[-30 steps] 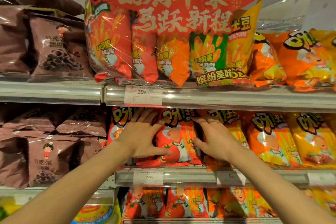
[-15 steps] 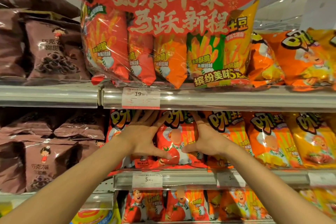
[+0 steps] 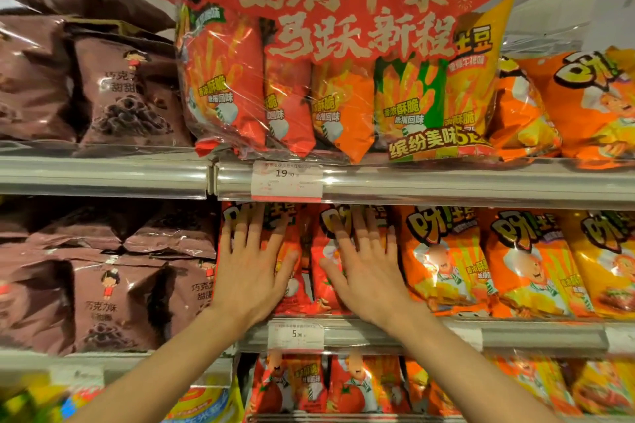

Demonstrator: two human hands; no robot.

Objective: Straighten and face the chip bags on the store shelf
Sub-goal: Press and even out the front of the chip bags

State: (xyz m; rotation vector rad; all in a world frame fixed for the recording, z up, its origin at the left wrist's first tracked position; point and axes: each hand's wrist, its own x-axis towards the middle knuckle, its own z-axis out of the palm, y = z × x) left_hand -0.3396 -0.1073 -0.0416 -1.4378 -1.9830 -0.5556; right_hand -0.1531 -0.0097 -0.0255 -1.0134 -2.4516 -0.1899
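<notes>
Hands (image 3: 252, 271) (image 3: 369, 271) now flat, apart, on red chip bags (image 3: 302, 285) beside orange bags (image 3: 443, 261).

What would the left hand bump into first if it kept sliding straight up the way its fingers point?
Probably the shelf rail just above. The left hand lies flat on a red chip bag, fingers pointing up, their tips close under the price tag on that rail. Depth is unclear, so it might slip behind the rail instead.

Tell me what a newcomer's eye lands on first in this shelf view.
First comes the big red multipack with gold characters, on the upper shelf at centre. Below it, the left hand and right hand lie flat with spread fingers on the red chip bags of the middle shelf. Brown chocolate snack bags fill the left side.
</notes>
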